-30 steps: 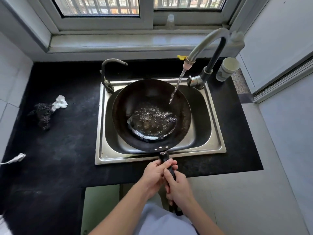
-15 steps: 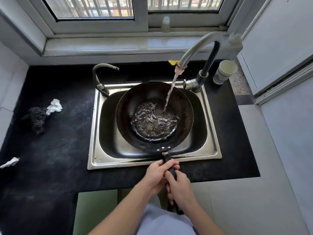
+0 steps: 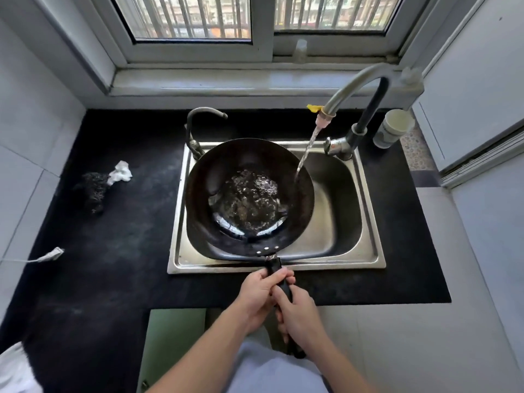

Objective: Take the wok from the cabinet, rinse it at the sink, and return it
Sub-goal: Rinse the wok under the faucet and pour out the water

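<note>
Over the sink (image 3: 371, 222), the wok (image 3: 249, 199) now sits toward the basin's left side, where half a second ago it was nearer the middle. The stream (image 3: 307, 150) from the tap (image 3: 354, 83) lands on its right inner wall just below the rim instead of closer to the centre. Water pools and ripples in the bottom. Both hands stay on the black handle (image 3: 276, 269), which reaches out over the counter (image 3: 113, 265). The left hand (image 3: 258, 296) wraps it close to the wok, fingers curled over the top. The right hand (image 3: 300, 316) grips it just behind, touching the left.
</note>
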